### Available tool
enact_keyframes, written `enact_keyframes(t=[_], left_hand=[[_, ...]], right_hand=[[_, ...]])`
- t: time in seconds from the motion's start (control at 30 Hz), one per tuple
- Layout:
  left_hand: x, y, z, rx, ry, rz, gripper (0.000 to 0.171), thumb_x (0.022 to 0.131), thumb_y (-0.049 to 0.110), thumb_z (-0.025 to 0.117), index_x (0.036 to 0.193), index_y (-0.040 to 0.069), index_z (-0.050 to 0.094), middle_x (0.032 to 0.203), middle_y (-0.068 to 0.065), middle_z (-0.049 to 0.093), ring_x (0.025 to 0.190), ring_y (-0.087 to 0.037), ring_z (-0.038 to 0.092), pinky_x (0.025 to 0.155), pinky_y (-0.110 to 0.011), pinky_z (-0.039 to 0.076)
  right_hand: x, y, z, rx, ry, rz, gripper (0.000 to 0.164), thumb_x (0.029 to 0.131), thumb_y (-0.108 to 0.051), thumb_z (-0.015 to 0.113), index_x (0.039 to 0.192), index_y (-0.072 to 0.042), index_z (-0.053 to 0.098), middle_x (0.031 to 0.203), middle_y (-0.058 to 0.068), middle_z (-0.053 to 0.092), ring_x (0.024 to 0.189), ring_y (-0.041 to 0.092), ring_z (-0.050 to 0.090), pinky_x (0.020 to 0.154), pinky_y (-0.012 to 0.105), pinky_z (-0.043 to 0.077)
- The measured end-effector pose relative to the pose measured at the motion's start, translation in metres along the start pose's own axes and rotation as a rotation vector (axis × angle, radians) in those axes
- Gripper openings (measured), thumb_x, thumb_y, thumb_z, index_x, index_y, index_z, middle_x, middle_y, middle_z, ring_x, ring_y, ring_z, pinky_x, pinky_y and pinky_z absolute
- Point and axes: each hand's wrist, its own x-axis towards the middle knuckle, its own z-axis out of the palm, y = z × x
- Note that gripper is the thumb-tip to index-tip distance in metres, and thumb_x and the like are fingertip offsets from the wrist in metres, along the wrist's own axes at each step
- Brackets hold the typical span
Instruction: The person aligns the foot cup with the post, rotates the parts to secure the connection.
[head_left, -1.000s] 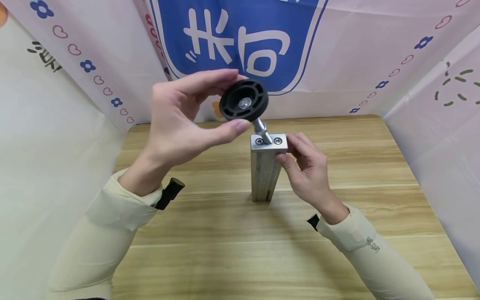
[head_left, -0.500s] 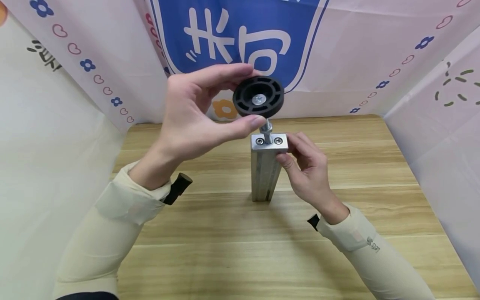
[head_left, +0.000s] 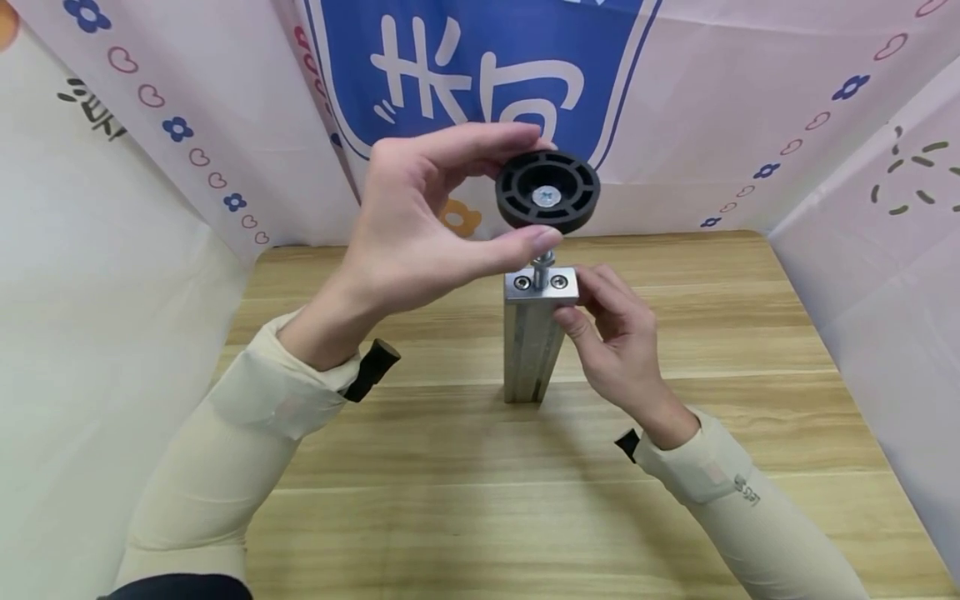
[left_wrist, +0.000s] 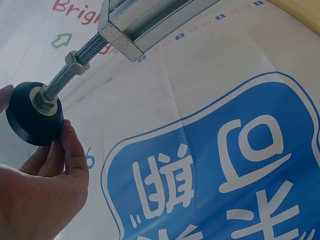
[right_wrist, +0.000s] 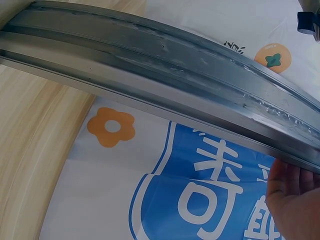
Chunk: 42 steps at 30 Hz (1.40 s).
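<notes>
My left hand [head_left: 420,225] pinches the rim of a round black leveling foot [head_left: 513,193] between thumb and fingers. In the left wrist view the foot's threaded stud [left_wrist: 89,49] carries a hex nut [left_wrist: 77,63], and its end meets the end plate [left_wrist: 117,44] of an aluminum profile. That aluminum profile [head_left: 531,350] stands upright on the table, with two screws in its top plate on either side of the stud. My right hand [head_left: 618,342] grips the profile's upper right edge; in the right wrist view its fingers [right_wrist: 287,181] curl against the profile's side.
The wood-grain table [head_left: 420,492] spreads around the profile's base. A printed cloth backdrop [head_left: 697,108] with a blue sign rises behind, and white cloth walls [head_left: 97,333] close in both sides. A black strap piece [head_left: 372,371] juts from the left cuff.
My left hand has moved right with the leveling foot, bringing the stud from a slant to nearly upright over the plate. My right hand and the profile have stayed in place.
</notes>
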Motion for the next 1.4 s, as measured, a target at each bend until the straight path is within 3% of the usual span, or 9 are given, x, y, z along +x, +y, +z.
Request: enact_keyframes(t=[0.23,0.47,1.03,1.4], left_hand=[[-0.001,0.001,0.002,-0.006,-0.001,-0.054,0.059,0.073,-0.002,0.091,0.128,-0.007,0.069,0.126,-0.016,0.076,0.106,-0.016,0.074,0.1,-0.035,0.058],[-0.002,0.002,0.003,-0.013,-0.007,-0.023,0.06,0.076,-0.003,0.089,0.131,-0.011,0.066,0.127,-0.02,0.074,0.105,-0.016,0.074,0.1,-0.037,0.059],[-0.001,0.004,0.011,-0.033,0.082,-0.015,0.07,0.07,-0.002,0.095,0.132,-0.012,0.063,0.122,-0.021,0.07,0.108,-0.017,0.072,0.099,-0.036,0.06],[-0.002,0.003,0.01,-0.017,0.114,-0.009,0.059,0.07,-0.003,0.094,0.123,-0.013,0.068,0.121,-0.023,0.075,0.107,-0.018,0.075,0.099,-0.036,0.06]], right_hand=[[0.0,0.0,0.0,-0.004,-0.001,0.002,0.058,0.1,-0.027,0.068,0.13,0.021,0.059,0.113,-0.006,0.065,0.099,0.009,0.064,0.089,0.02,0.057],[-0.001,-0.001,0.0,-0.001,0.002,0.007,0.059,0.1,-0.029,0.068,0.13,0.021,0.059,0.112,-0.005,0.064,0.099,0.01,0.064,0.089,0.021,0.057],[-0.001,-0.002,0.0,-0.005,-0.002,0.006,0.053,0.1,-0.024,0.068,0.131,0.019,0.06,0.111,-0.003,0.064,0.098,0.011,0.063,0.089,0.021,0.057],[-0.001,-0.002,0.0,-0.02,0.004,0.018,0.05,0.101,-0.022,0.068,0.132,0.016,0.062,0.111,-0.004,0.064,0.098,0.011,0.063,0.089,0.022,0.057]])
